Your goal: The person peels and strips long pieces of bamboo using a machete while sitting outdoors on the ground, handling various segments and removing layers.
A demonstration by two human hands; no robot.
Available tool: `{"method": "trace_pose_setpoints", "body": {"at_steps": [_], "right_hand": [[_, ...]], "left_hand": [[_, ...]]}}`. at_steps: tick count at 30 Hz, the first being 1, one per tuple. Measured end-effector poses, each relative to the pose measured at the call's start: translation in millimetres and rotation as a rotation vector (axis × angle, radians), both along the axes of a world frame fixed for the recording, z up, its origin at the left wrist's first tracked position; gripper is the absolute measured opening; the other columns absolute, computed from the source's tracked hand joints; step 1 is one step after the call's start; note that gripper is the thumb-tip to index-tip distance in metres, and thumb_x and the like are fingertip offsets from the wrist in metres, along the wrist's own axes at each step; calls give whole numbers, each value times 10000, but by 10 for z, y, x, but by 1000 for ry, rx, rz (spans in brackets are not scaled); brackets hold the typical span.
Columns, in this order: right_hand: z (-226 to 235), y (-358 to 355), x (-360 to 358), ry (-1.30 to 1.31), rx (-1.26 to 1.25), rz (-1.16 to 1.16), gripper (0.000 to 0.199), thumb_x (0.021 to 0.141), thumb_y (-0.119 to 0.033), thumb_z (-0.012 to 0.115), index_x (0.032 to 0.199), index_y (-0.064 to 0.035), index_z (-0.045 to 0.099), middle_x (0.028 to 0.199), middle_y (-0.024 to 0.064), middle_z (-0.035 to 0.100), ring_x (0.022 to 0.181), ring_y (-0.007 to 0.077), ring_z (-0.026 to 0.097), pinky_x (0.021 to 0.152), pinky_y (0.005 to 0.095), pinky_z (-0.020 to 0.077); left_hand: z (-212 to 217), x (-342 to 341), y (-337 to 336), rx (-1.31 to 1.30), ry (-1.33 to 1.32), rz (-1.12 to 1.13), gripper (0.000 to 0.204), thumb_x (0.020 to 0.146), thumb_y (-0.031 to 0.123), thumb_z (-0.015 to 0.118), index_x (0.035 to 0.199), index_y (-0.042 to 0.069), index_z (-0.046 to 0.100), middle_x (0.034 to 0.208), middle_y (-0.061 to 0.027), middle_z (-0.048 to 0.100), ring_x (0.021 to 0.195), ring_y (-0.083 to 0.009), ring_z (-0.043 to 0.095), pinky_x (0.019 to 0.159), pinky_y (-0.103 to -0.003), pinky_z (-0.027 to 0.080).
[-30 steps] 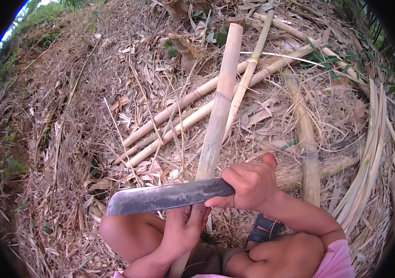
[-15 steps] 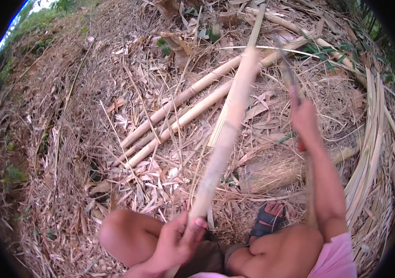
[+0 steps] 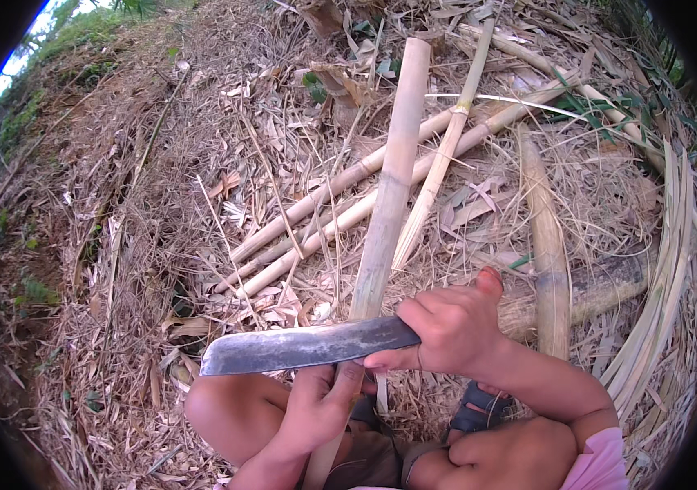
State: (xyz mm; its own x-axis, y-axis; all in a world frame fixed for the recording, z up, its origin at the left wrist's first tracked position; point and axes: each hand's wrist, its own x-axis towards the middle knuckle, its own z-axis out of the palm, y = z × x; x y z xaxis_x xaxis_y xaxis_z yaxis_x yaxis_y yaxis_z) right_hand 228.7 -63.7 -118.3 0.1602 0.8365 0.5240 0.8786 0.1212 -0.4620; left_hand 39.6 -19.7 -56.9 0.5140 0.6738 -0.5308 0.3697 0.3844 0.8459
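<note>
My left hand [image 3: 320, 408] is closed round the near end of a split bamboo piece [image 3: 393, 175], which slants up and away from my lap. Its pale shaft has a darker joint ring partway along. In my right hand [image 3: 455, 327] is a machete [image 3: 299, 347], gripped by a handle whose reddish end shows beyond the fist. The broad dark blade lies sideways across the bamboo, just above my left hand, its squared tip pointing left over my knee. Whether the edge bites into the bamboo cannot be made out.
Two long bamboo poles [image 3: 328, 220] lie diagonally ahead, with a split bamboo length [image 3: 442, 163] across them. On the right are an upright-lying bamboo piece [image 3: 546, 237], a thick log [image 3: 602, 286] and a bundle of pale strips [image 3: 659, 286]. Dry leaves and husks litter the ground.
My right hand has come down and left from beyond the log, bringing the machete across the bamboo. The bamboo's far end has swung left, and my left hand still grips it.
</note>
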Motion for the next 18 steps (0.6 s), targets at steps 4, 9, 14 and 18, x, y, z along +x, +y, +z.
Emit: {"method": "trace_pose_setpoints", "body": {"at_steps": [4,9,14,18], "right_hand": [[24,24,41,-62,79,11,646,767,-770,578,564,-160,514,466,-10,448,395,159,495,618,342,317],[-177,203,638,72,-116,-241,623,899,-654,524,605,-105,545,471,53,465,413,236,516,471,372,367],[-130,123,666,213,-139,-136,592,931,-599,535,669,-69,561,509,91,503,444,273,558,445,391,423],[96,16,167,52,-13,32,613,857,-668,584,645,-94,573,506,52,556,421,204,582,428,345,459]], "left_hand": [[50,-32,-33,179,199,-184,244,1057,195,434,974,-1,555,744,-21,562,592,-54,507,501,-208,409],[63,-57,-164,193,219,-145,199,1057,189,432,1112,13,505,711,7,500,541,-24,421,458,-182,351],[102,23,-118,-27,54,-48,184,1052,186,455,1090,20,525,711,13,522,549,-26,439,480,-189,362],[40,100,-92,43,64,-28,197,1035,173,504,1128,11,566,793,-13,603,650,-53,529,561,-196,419]]}}
